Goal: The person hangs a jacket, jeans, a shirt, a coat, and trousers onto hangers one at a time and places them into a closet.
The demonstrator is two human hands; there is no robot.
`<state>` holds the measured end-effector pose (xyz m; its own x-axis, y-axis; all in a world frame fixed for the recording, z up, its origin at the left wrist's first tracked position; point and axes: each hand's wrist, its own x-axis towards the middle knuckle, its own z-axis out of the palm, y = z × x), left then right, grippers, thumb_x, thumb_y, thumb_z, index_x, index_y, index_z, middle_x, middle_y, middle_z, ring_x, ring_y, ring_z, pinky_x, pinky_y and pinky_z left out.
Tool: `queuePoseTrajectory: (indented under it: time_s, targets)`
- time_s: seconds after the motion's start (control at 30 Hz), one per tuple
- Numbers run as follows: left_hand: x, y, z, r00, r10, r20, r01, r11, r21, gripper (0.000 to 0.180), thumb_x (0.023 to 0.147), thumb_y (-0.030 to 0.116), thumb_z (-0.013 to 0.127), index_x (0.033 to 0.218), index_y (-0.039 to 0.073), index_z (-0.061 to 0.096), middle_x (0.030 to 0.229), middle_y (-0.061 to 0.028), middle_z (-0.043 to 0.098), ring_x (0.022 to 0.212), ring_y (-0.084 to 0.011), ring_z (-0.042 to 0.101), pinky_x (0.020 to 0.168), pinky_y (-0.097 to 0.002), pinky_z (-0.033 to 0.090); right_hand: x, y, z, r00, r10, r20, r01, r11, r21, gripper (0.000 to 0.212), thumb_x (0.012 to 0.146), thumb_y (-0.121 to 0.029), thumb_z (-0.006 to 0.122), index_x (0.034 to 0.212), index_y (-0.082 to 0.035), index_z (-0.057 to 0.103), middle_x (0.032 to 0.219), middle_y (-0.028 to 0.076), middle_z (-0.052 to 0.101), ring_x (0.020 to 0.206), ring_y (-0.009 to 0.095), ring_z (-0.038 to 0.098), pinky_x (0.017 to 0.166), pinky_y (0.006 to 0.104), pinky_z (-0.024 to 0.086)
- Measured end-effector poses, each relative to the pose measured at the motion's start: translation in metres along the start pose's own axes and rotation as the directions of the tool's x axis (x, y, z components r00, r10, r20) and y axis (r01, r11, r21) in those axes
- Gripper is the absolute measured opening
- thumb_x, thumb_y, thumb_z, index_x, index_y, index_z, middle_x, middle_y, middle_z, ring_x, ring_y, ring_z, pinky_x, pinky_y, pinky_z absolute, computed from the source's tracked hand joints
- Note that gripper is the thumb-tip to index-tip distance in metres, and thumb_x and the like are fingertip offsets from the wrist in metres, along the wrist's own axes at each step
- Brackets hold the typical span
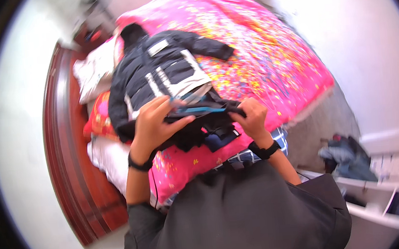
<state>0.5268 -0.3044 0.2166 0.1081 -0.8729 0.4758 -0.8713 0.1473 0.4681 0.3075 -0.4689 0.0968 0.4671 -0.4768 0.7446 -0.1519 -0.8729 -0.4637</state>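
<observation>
Whole view motion-blurred. Dark garment [204,119] – type unclear, partly hidden under left hand [154,121] and right hand [250,118]. Floor pile [344,153] too blurred to identify. Bed [259,49] – far end cut off at top edge.

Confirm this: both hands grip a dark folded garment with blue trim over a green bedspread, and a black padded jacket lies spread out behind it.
Not quite. The bedspread is bright pink with multicoloured speckles, not green, as the head view shows. The rest stands: the left hand and right hand grip the dark folded garment with blue trim, and the black padded jacket lies spread out behind it.
</observation>
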Motion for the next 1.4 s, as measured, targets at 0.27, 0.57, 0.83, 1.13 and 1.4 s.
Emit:
queuePoseTrajectory:
  time_s: [0.27, 0.57, 0.83, 1.13, 1.4]
  targets:
    - [-0.077, -0.062, -0.024, 0.860, 0.453, -0.235, -0.277, 0.801, 0.530, 0.076, 0.086, 0.073, 0.040, 0.083, 0.001, 0.063, 0.069, -0.0148, 0.054, 0.064, -0.0331, 0.056, 0.059, -0.0409, 0.046, -0.099, -0.098, -0.076, 0.978, 0.100, -0.183, -0.139, 0.966, -0.219, 0.030, 0.073, -0.032, 0.074, 0.075, -0.011, 0.054, 0.069, 0.004, 0.047, 0.057, 0.023, 0.048, 0.048, 0.0369, 0.035]
    - [-0.046, 0.008, 0.062, 0.825, 0.564, -0.047, -0.563, 0.826, 0.037, 0.061, 0.090, 0.060, 0.049, 0.065, 0.004, 0.047, 0.057, -0.0106, 0.038, 0.051, -0.0295, 0.044, 0.050, -0.0403, 0.032, -0.244, -0.181, -0.134, 0.784, 0.521, -0.337, -0.590, 0.795, -0.142, 0.035, 0.076, -0.029, 0.079, 0.072, -0.005, 0.054, 0.065, 0.011, 0.056, 0.060, 0.031, 0.057, 0.054, 0.0368, 0.043]
    - [-0.069, 0.177, 0.143, 0.545, 0.795, 0.267, -0.588, 0.589, -0.554, 0.030, 0.068, 0.025, 0.075, 0.063, 0.004, 0.054, 0.053, -0.0098, 0.046, 0.047, -0.0289, 0.048, 0.050, -0.0361, 0.035, -0.375, -0.301, -0.200, 0.463, 0.497, -0.734, -0.865, 0.433, -0.252, 0.029, 0.068, -0.022, 0.080, 0.070, -0.002, 0.059, 0.064, 0.011, 0.055, 0.057, 0.028, 0.057, 0.051, 0.0346, 0.044]
    - [-0.194, 0.365, 0.204, -0.258, 0.907, 0.332, -0.022, 0.338, -0.941, 0.017, 0.081, 0.010, 0.075, 0.094, 0.000, 0.070, 0.070, -0.0173, 0.065, 0.058, -0.0276, 0.064, 0.054, -0.0317, 0.047, -0.496, -0.499, -0.186, -0.322, 0.641, -0.696, -0.941, -0.136, 0.310, 0.053, 0.067, -0.053, 0.078, 0.065, -0.003, 0.062, 0.060, 0.014, 0.057, 0.059, 0.031, 0.059, 0.055, 0.0371, 0.043]
    - [-0.357, 0.452, 0.236, -0.851, 0.525, 0.032, 0.180, 0.348, -0.920, 0.023, 0.093, 0.017, 0.063, 0.109, 0.002, 0.065, 0.087, -0.0154, 0.068, 0.065, -0.0208, 0.063, 0.059, -0.0313, 0.046, -0.557, -0.658, -0.110, -0.783, 0.480, -0.397, -0.620, -0.539, 0.571, 0.044, 0.066, -0.046, 0.082, 0.074, -0.005, 0.071, 0.073, 0.014, 0.066, 0.068, 0.032, 0.061, 0.063, 0.0401, 0.046]
